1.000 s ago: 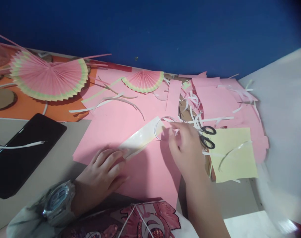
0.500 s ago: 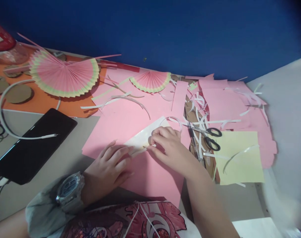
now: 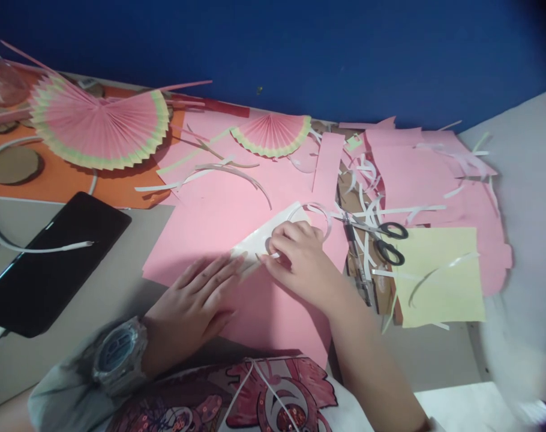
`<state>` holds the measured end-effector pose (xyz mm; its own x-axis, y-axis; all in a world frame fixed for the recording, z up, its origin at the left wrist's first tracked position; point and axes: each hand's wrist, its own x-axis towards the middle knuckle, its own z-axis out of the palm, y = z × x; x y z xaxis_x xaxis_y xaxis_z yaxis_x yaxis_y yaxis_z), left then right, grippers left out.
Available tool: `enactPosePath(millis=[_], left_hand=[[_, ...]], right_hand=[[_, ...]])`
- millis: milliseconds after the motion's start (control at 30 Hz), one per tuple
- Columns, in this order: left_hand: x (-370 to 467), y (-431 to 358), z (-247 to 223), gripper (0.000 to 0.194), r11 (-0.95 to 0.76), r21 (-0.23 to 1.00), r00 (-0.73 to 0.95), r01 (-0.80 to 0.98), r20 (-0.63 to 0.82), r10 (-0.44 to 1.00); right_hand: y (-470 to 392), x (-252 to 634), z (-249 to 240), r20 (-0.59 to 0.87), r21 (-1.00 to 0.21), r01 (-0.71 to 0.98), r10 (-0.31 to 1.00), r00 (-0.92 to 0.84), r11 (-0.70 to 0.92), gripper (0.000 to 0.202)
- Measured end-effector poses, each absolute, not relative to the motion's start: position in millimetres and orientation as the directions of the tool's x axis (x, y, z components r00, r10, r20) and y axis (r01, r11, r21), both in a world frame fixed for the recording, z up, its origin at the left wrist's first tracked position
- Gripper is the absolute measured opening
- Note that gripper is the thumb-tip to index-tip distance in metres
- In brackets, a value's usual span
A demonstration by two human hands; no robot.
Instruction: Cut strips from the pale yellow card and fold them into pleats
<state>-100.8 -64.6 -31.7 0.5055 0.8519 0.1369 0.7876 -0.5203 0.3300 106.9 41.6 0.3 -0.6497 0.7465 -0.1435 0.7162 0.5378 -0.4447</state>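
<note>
My left hand [image 3: 200,300] lies flat, fingers stretched together, its fingertips on the lower left end of a glossy white piece of paper [image 3: 258,233]. That piece rests on a large pink paper sheet [image 3: 196,225]. My right hand [image 3: 300,255] is closed in a pinch on a narrow white strip [image 3: 275,255], just above the white piece's lower edge. The fingers hide most of this strip. A curled white strip [image 3: 329,223] loops out behind the right hand.
Black-handled scissors [image 3: 390,243] lie among white paper strips on the right, beside a yellow sheet [image 3: 444,288]. Pleated pink paper fans [image 3: 106,129] sit at the back. A black phone [image 3: 59,264] and white cable [image 3: 34,249] lie left. A blue wall [image 3: 273,54] stands behind.
My left hand has flattened, its fingers stretching further along the white piece. My right hand stays pinched on the strip, its fingers curled a little tighter. The view has shifted slightly.
</note>
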Motion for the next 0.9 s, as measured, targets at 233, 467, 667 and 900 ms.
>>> enactPosePath(millis=[233, 467, 667, 900], left_hand=[[-103.7, -75.0, -33.3, 0.065, -0.504, 0.301, 0.520, 0.809, 0.034, 0.854], [-104.8, -74.5, -32.8, 0.073, -0.492, 0.325, 0.524, 0.808, -0.011, 0.852], [-104.4, -73.6, -31.1, 0.071, -0.495, 0.323, 0.538, 0.807, -0.054, 0.841], [-104.7, -73.2, -26.7, 0.064, -0.440, 0.405, 0.502, 0.802, -0.057, 0.863]], right_hand=[[41.1, 106.1, -4.5, -0.122, -0.415, 0.728, 0.759, -0.639, 0.546, 0.024], [40.2, 105.2, -13.3, -0.059, -0.381, 0.741, 0.785, -0.617, 0.553, 0.023], [39.5, 105.1, -15.5, -0.027, -0.381, 0.736, 0.789, -0.614, 0.560, 0.022], [38.6, 104.8, -17.2, -0.006, -0.384, 0.732, 0.791, -0.612, 0.563, 0.021]])
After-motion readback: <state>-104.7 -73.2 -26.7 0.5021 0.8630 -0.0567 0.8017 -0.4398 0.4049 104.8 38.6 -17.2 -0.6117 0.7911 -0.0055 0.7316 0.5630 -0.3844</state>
